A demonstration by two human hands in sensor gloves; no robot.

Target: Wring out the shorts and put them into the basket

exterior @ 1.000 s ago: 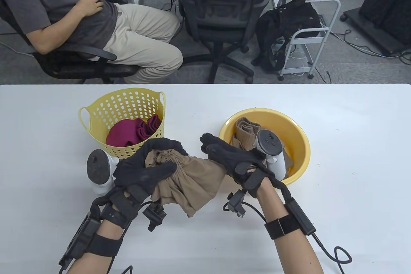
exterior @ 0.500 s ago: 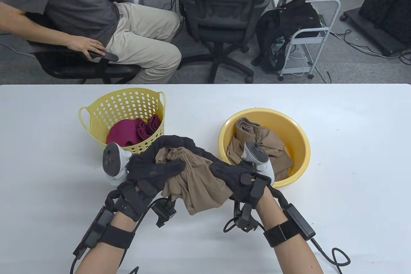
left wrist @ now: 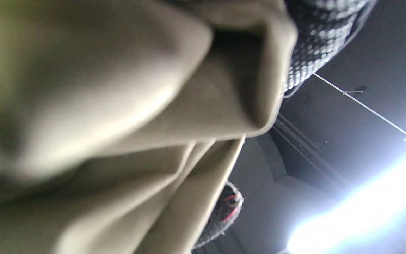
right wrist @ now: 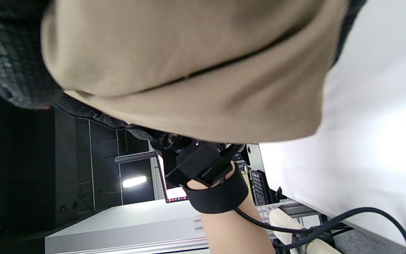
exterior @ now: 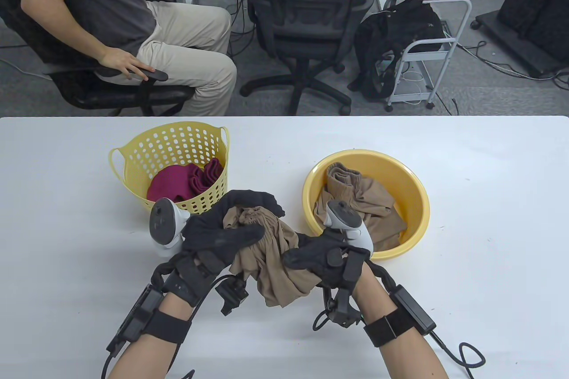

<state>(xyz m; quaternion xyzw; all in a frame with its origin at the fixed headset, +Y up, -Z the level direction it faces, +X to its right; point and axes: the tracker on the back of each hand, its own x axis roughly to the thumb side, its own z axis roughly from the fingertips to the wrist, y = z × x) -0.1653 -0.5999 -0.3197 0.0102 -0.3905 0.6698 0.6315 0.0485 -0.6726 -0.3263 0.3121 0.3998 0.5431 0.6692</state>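
The left hand (exterior: 222, 237) grips the gathered waistband end of the tan shorts (exterior: 266, 259), with the fingers curled over the bunch and the thumb laid across its front. The right hand (exterior: 320, 257) holds the other part of the same shorts, its fingers wrapped around the cloth from the right side. Both hands are therefore closed on the cloth, close to each other, and the shorts are held above the table (exterior: 489, 219), not lying on it.

Between the two grips the cloth forms a short thick roll. Its long axis goes roughly from left to right, a little tilted, and the loose leg ends hang down toward the person, below the hands. In the wrist views only folds of tan cloth are seen, very near the cameras.

The basket (exterior: 133, 157) stands behind the left hand, just beside its tracker, so the left hand is the nearer one for the drop. The yellow basin (exterior: 413, 192), holding more tan clothes, is behind the right hand. The wringing seems to be in progress.
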